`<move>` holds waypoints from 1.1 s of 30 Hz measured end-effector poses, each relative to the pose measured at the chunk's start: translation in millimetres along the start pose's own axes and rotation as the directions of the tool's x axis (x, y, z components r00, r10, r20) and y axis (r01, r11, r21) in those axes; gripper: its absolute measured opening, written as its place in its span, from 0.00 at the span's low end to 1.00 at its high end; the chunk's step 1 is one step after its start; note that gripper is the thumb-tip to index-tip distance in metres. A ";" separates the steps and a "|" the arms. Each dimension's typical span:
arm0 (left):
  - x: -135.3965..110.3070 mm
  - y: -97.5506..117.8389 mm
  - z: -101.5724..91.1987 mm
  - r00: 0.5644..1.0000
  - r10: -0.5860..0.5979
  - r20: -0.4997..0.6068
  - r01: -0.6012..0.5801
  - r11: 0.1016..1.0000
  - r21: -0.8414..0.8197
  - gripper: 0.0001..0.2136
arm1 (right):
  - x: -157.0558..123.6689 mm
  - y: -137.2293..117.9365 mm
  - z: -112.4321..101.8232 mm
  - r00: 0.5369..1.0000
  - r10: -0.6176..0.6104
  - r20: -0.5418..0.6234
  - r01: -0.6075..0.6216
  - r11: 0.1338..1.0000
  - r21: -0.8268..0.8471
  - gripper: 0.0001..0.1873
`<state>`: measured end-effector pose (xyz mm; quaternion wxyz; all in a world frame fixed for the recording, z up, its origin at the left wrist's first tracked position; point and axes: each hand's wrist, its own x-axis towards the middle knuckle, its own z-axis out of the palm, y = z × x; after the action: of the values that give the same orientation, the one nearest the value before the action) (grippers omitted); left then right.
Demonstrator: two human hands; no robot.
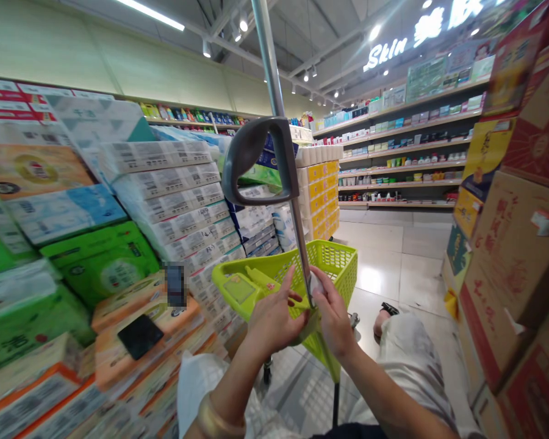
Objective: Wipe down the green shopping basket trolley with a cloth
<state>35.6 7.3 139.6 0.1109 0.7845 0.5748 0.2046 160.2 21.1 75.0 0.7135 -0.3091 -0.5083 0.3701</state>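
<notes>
A metal pole (302, 244) with a grey D-shaped handle (260, 198) rises in front of me, slightly tilted. My right hand (333, 314) is closed around the pole's lower part. A small whitish piece (316, 284) shows between its fingers and the pole; I cannot make out what it is. Beside the pole on the left is my left hand (277, 317), holding nothing visible. Its index finger is stretched out and its other fingers are loosely bent apart. Just beyond both hands stands a lime-green shopping cart basket (345, 274) with perforated sides.
Stacked packs of tissue (187, 201) rise on the left, with a dark phone-like slab (140, 336) on an orange pack (183, 323). Cardboard cartons (516, 244) line the right. Shelves of skin products (407, 146) stand beyond the tiled floor (384, 238). My knees are below.
</notes>
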 end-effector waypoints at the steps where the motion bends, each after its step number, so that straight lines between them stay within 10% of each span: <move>1: 0.2 -0.3 0.1 1.000 0.007 0.000 -0.007 1.000 0.003 0.39 | -3.3 4.5 0.0 1.000 -0.029 -0.011 0.028 0.999 -0.045 0.21; 8: 0.5 -0.6 -0.1 0.999 0.029 0.032 -0.030 0.998 0.050 0.34 | 1.7 10.1 3.7 0.964 -0.257 -0.067 0.229 0.931 -0.284 0.21; 14: -0.4 3.0 -3.0 0.999 0.042 0.021 -0.043 0.994 0.097 0.27 | 22.4 -19.1 17.0 0.833 -0.553 -0.014 0.504 0.769 -0.394 0.23; 22: -2.9 2.2 0.0 0.993 0.120 0.010 -0.121 0.986 0.114 0.16 | 59.3 -47.3 30.2 0.780 -0.622 0.065 0.592 0.701 -0.398 0.27; 29: -2.1 -7.2 3.8 0.896 0.277 -0.348 -0.379 0.885 -0.270 0.19 | 80.5 -72.9 28.3 0.969 -0.246 0.017 0.246 0.969 0.009 0.25; 33: 6.9 2.2 -13.1 0.785 0.258 -0.562 -0.466 0.845 -0.262 0.23 | 87.3 -77.9 25.4 0.988 0.070 0.139 -0.107 0.953 0.283 0.24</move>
<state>33.4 12.4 153.6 0.0665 0.7619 0.3661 0.5302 170.8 54.6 189.5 0.6997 -0.1995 -0.4788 0.4913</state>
